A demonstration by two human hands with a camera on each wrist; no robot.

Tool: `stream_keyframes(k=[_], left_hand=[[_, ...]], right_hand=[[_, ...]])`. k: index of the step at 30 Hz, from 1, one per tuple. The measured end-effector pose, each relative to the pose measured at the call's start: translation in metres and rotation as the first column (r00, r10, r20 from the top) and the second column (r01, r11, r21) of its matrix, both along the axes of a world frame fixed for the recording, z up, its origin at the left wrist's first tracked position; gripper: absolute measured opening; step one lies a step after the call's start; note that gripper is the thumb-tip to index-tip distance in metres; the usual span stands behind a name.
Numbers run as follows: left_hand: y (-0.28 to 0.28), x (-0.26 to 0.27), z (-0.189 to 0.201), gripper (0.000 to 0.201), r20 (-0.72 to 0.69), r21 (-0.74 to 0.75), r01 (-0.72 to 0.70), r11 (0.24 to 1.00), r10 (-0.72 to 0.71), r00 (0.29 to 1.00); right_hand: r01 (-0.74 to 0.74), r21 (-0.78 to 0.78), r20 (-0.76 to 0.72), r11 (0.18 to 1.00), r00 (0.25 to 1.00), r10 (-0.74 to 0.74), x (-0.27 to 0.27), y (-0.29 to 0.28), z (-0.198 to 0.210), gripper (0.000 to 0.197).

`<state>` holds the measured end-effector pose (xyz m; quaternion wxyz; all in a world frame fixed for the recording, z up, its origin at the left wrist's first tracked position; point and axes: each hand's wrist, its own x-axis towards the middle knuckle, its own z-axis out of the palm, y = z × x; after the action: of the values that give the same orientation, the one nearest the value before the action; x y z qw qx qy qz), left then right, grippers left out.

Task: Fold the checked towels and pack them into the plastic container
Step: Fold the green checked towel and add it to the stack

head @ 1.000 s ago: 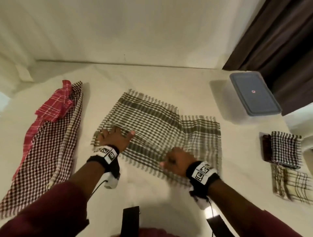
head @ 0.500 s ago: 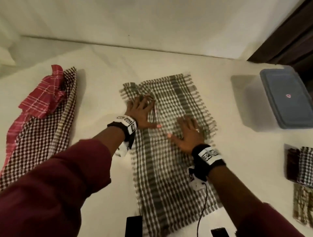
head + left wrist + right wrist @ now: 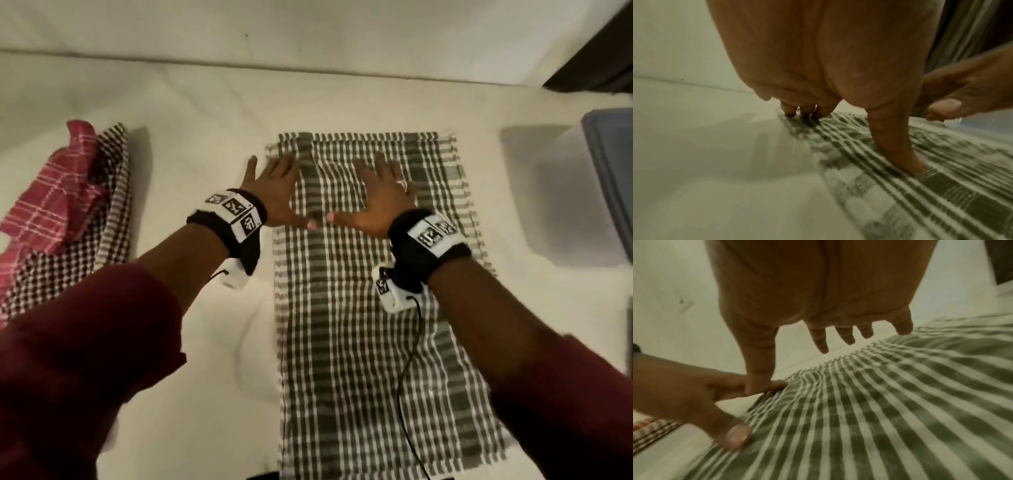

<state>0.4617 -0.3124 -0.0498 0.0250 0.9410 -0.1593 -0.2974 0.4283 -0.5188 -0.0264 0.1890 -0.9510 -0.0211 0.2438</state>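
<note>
A grey-green and white checked towel lies lengthwise on the white surface, running away from me. My left hand lies flat with spread fingers on the towel's far left part, its outer fingers reaching past the edge. My right hand lies flat beside it on the far middle of the towel, thumbs almost meeting. In the left wrist view the left fingertips press the checked towel. In the right wrist view the right hand hovers just over the towel. The plastic container with a blue-grey lid stands at the right edge.
A pile of unfolded towels, a red checked one on a brown-and-white checked one, lies at the left. A wall runs along the far side. A dark curtain hangs at the top right.
Both hands have slid away from me along the towel, which now lies straighter and flatter. One second ago the towel lay crosswise and the right hand gripped its near edge.
</note>
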Motion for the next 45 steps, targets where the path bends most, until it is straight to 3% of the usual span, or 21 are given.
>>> stream_keyframes(k=[4,9,13,16,21,27,30,34,36,41,45], left_hand=[[0.008,0.011,0.004,0.128,-0.056,0.038,0.023,0.999,-0.02,0.998],[0.01,0.027,0.012,0.129,0.048,-0.022,0.039,0.999,-0.038,0.998],[0.001,0.045,0.011,0.16,-0.053,0.136,0.121,0.983,-0.115,0.992],[-0.001,0.046,-0.003,0.175,-0.115,0.268,0.137,0.954,-0.11,0.987],[0.004,0.052,-0.014,0.179,-0.13,0.3,0.115,0.947,-0.079,0.988],[0.006,0.054,-0.008,0.179,-0.128,0.267,0.135,0.954,-0.104,0.986],[0.003,0.044,0.01,0.172,-0.11,0.284,0.154,0.946,-0.127,0.986],[-0.006,-0.009,0.04,0.146,0.079,0.176,0.245,0.953,-0.261,0.962],[-0.006,-0.052,0.037,0.138,0.139,0.12,0.281,0.952,-0.297,0.945],[-0.013,-0.126,0.011,0.156,-0.155,0.206,0.283,0.937,-0.255,0.954],[-0.014,-0.125,0.003,0.167,-0.183,0.281,0.237,0.93,-0.19,0.965]], right_hand=[[-0.104,-0.105,-0.187,0.989,0.979,0.083,0.051,0.012,-0.01,0.121],[-0.187,-0.178,-0.063,0.966,0.982,0.179,0.07,0.025,-0.012,0.133],[-0.405,-0.174,-0.051,0.898,0.914,0.402,0.082,0.051,-0.022,0.15],[-0.476,-0.163,-0.081,0.864,0.879,0.469,0.079,0.06,-0.04,0.16],[-0.431,-0.161,-0.065,0.888,0.902,0.426,0.074,0.02,-0.048,0.153],[-0.078,-0.251,-0.125,0.965,0.991,0.048,0.069,-0.109,-0.03,0.147],[-0.039,-0.274,-0.161,0.961,0.987,-0.006,0.046,-0.127,-0.016,0.147],[-0.283,-0.183,-0.167,0.941,0.953,0.254,-0.015,-0.07,-0.008,0.152],[-0.362,-0.118,-0.123,0.925,0.929,0.348,-0.045,-0.034,-0.011,0.157],[-0.543,-0.093,-0.062,0.835,0.84,0.539,-0.098,0.042,-0.029,0.166],[-0.49,-0.074,-0.088,0.869,0.871,0.483,-0.109,0.04,-0.038,0.161]])
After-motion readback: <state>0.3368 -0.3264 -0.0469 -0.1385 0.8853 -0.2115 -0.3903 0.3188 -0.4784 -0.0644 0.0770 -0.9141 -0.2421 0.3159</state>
